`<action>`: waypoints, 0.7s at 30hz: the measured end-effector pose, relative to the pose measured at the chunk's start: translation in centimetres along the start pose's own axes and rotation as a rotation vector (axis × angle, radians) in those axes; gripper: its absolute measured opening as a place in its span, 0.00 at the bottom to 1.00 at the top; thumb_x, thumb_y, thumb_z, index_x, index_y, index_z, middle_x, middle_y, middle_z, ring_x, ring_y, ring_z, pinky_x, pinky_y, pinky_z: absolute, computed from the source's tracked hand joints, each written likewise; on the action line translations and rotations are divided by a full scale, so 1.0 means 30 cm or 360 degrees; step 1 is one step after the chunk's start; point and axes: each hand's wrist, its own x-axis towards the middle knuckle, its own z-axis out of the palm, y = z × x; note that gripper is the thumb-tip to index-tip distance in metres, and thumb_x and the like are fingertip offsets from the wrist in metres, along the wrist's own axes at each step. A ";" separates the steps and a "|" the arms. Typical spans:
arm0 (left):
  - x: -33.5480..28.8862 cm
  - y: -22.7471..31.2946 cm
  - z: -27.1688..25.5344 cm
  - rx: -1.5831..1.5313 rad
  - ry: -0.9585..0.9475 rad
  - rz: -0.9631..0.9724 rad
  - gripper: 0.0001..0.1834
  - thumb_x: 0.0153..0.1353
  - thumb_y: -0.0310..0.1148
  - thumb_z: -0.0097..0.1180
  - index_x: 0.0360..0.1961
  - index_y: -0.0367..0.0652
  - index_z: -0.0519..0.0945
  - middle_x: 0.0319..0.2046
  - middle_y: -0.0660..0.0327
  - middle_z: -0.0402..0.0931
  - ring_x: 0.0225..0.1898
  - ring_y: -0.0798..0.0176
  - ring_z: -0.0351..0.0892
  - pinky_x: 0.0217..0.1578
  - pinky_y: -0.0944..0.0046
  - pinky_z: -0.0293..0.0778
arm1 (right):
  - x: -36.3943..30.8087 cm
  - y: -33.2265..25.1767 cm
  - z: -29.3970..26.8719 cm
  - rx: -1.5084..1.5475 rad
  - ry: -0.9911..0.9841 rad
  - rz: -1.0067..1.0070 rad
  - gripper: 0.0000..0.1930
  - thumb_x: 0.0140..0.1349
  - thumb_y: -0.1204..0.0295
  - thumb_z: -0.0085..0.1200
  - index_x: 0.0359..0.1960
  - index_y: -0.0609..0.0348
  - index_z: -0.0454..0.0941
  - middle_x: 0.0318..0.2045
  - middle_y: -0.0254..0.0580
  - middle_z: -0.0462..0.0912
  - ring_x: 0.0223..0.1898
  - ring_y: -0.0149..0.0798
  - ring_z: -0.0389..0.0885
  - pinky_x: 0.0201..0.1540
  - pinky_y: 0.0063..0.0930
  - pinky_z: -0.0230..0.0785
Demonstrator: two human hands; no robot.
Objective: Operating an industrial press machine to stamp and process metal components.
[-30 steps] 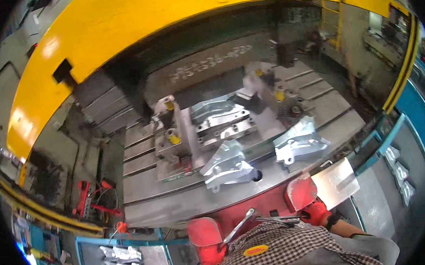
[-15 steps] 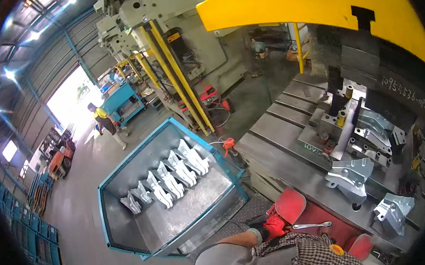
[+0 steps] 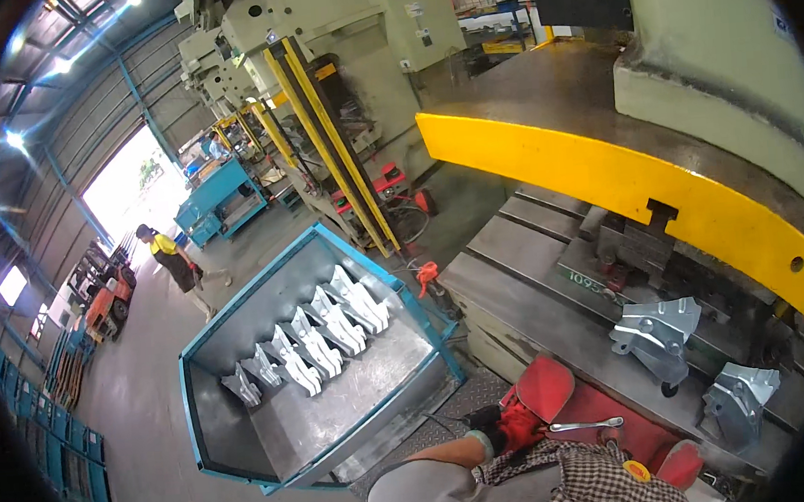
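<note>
My left hand [image 3: 515, 426], in a red glove with a dark cuff, is at the left red rounded guard [image 3: 546, 389] of a red control panel [image 3: 608, 395]. Part of its fingers is hidden beside the guard, so their pose is unclear. My right hand is out of sight; a second red guard [image 3: 682, 465] shows at the panel's right end. On the panel lies a metal wrench [image 3: 587, 424]. Beyond it, two bent silver metal brackets, one [image 3: 655, 340] nearer the middle and another [image 3: 741, 403] at the right, rest on the grey press bed [image 3: 526, 289].
The yellow-edged press slide [image 3: 593, 177] hangs low over the die, hiding most of it. At left stands a blue-rimmed metal bin [image 3: 341, 442] holding several silver brackets [image 3: 306, 342]. A person [image 3: 177, 265] walks behind it, near an orange forklift [image 3: 110, 304].
The yellow-edged slide has come down, covering the die and the bracket in it. The walking person has moved a little left. My left hand stays at the guard.
</note>
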 end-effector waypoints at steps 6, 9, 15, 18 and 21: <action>0.038 0.069 -0.159 -0.0141 -0.0537 -0.0113 0.22 0.53 0.50 0.51 0.45 0.52 0.79 0.52 0.54 0.71 0.58 0.49 0.64 0.58 0.50 0.56 | -0.071 0.017 -0.003 0.0088 0.0039 0.0069 0.12 0.53 0.64 0.54 0.36 0.56 0.78 0.25 0.41 0.78 0.26 0.35 0.75 0.31 0.30 0.68; 0.069 0.089 -0.255 -0.0405 -0.0792 -0.0155 0.21 0.59 0.48 0.50 0.48 0.49 0.76 0.49 0.54 0.73 0.52 0.50 0.70 0.54 0.56 0.62 | -0.137 0.034 -0.015 0.0191 0.0057 0.0107 0.12 0.54 0.65 0.54 0.36 0.57 0.78 0.25 0.41 0.78 0.26 0.34 0.75 0.30 0.29 0.68; 0.239 0.028 -0.426 -0.1380 -0.0948 -0.0266 0.20 0.63 0.44 0.49 0.48 0.40 0.74 0.44 0.57 0.75 0.47 0.62 0.73 0.48 0.62 0.68 | -0.219 0.038 0.026 0.1205 0.0252 0.0375 0.11 0.54 0.66 0.54 0.36 0.59 0.77 0.24 0.40 0.78 0.24 0.31 0.74 0.29 0.27 0.68; 0.446 0.064 -0.445 -0.1414 -0.0923 -0.0516 0.20 0.63 0.44 0.50 0.47 0.39 0.74 0.39 0.58 0.77 0.44 0.62 0.74 0.47 0.63 0.69 | -0.117 0.013 0.123 0.1566 0.0765 0.0403 0.08 0.59 0.70 0.53 0.37 0.61 0.76 0.26 0.32 0.77 0.28 0.27 0.72 0.31 0.23 0.67; 0.712 0.107 -0.412 -0.1266 -0.0530 -0.0642 0.20 0.62 0.42 0.51 0.45 0.36 0.75 0.33 0.58 0.79 0.38 0.59 0.78 0.41 0.61 0.72 | -0.058 0.016 0.182 0.1557 0.0971 0.0476 0.10 0.62 0.66 0.49 0.38 0.60 0.76 0.28 0.38 0.80 0.30 0.32 0.77 0.33 0.29 0.70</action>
